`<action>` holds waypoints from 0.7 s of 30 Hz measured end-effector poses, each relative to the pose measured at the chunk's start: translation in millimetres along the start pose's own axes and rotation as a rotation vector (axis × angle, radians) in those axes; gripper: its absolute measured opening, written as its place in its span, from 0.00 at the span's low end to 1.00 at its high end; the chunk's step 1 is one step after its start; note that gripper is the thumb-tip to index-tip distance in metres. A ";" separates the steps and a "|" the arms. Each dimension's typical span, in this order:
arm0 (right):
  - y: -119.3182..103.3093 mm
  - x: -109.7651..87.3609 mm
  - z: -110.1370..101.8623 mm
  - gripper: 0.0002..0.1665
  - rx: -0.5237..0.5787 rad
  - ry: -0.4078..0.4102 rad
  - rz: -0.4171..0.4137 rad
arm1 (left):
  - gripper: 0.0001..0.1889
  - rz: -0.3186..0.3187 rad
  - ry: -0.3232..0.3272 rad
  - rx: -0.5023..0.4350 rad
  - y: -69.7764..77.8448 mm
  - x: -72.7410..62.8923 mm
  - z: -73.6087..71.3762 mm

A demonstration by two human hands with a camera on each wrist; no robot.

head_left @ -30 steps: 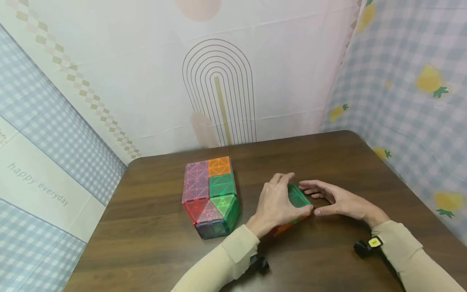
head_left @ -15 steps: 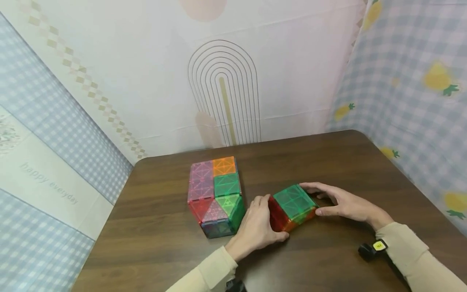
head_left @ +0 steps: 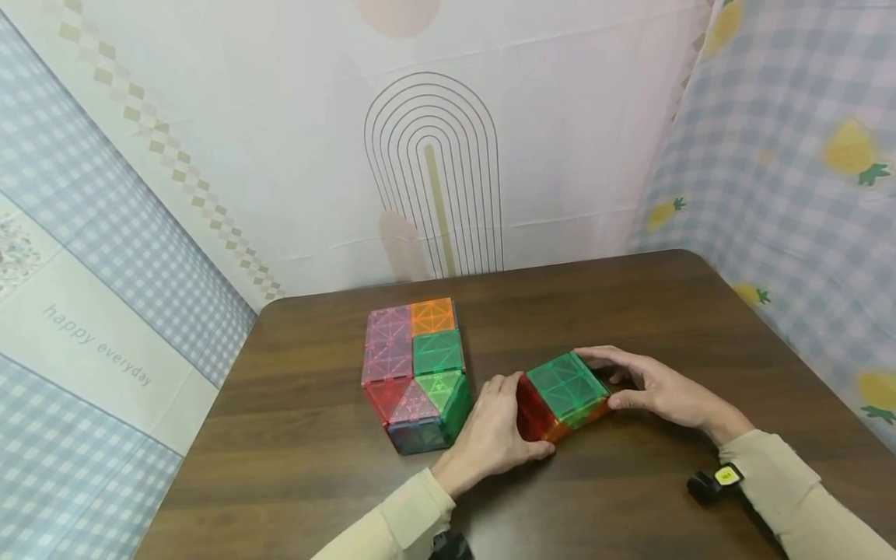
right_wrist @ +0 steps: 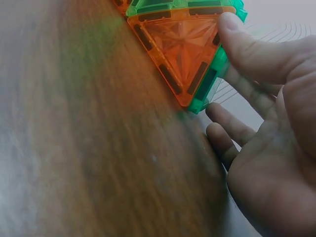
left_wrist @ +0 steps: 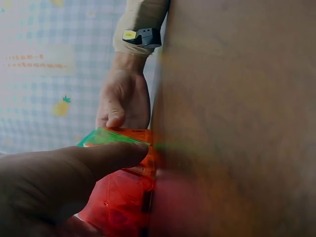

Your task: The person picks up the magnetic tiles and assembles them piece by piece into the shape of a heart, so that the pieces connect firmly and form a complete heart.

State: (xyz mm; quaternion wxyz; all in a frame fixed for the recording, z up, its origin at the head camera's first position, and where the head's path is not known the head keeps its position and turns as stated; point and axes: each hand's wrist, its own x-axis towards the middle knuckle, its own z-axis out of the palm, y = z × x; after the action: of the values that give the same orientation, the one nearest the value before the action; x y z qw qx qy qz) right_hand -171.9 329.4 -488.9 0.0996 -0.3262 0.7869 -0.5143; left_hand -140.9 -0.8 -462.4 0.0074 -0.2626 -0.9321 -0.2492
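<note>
Between both hands on the table stands a small block of translucent magnetic tiles (head_left: 567,385), green on top, red on its left side and orange along the front. My left hand (head_left: 490,435) holds its left end, thumb at the near corner and fingers around the red side. My right hand (head_left: 665,389) holds the other end, with its thumb on a corner of the orange triangular tile (right_wrist: 182,49) and fingers at the far edge. Left of my left hand sits a larger magnetic-tile block (head_left: 388,350) with purple, orange, green, red and pink tiles on top.
The brown wooden table (head_left: 294,435) reaches back to a white patterned cloth (head_left: 308,155). Blue checked cloth (head_left: 770,194) hangs at the right side, and more hangs at the left. A small camera (head_left: 707,486) is strapped to the right wrist.
My left hand has moved left and down from across the small block's top to its red side, exposing the green top. The right hand stays at the block's right end.
</note>
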 end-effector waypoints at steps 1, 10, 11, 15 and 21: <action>-0.3 0.1 0.3 0.46 0.006 0.001 0.001 | 0.57 -0.001 0.003 0.001 -0.3 0.2 0.3; -8.1 -1.2 7.4 0.47 -0.010 0.065 0.083 | 0.55 -0.024 0.055 -0.062 -0.5 1.3 1.0; -9.2 -0.7 8.4 0.47 -0.013 0.077 0.089 | 0.55 -0.021 0.066 -0.074 -0.2 1.5 0.7; -11.9 2.4 10.6 0.47 0.038 0.090 0.070 | 0.56 -0.003 0.108 -0.117 1.5 2.2 -1.3; -11.8 3.5 6.7 0.54 0.103 0.052 -0.053 | 0.54 0.001 0.138 -0.140 5.1 2.9 -3.7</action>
State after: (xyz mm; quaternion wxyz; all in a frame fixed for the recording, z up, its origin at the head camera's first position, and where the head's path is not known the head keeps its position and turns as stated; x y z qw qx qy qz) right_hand -166.4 319.2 -481.0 0.0822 -0.3277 0.7529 -0.5648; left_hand -141.3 2.6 -456.3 0.0534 -0.2452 -0.9096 -0.3312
